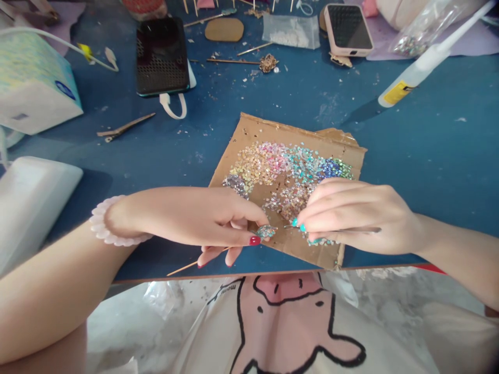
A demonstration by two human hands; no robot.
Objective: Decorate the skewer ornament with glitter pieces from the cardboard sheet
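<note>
With the cardboard (pixel 253 127) as our landmark, we see the black phone (pixel 161 57) beyond its far left corner, a white cable hooked at the phone's near end. The metal clip (pixel 127 127) lies left of the cardboard, with the tissue box (pixel 37 78) and white case (pixel 35 202) farther left. Beyond the cardboard are the ornamented stick (pixel 241 62), brown oval (pixel 224 29) and clear bag (pixel 291 32); the pink-cased phone (pixel 349 28) is beyond its far right part. The white bottle (pixel 413 78) stands tilted past its far right corner.

The blue table (pixel 429 166) shows as a broad stretch right of the cardboard and a strip between it and the clip. The cardboard's near edge comes close to the table's front edge, so we have little room there.

Over the cardboard's near edge, our left hand (pixel 210 215) pinches the chip-covered piece (pixel 267 231) between closed thumb and forefinger; the wooden stick (pixel 181 268) passes under that hand. Our right hand (pixel 358 215), fingers closed on the thin tool (pixel 370 230), is over the cardboard's near right part, the tool's tip just beside the piece. Both hands partly cover the coloured chips (pixel 273 161) spread on the cardboard.
</note>
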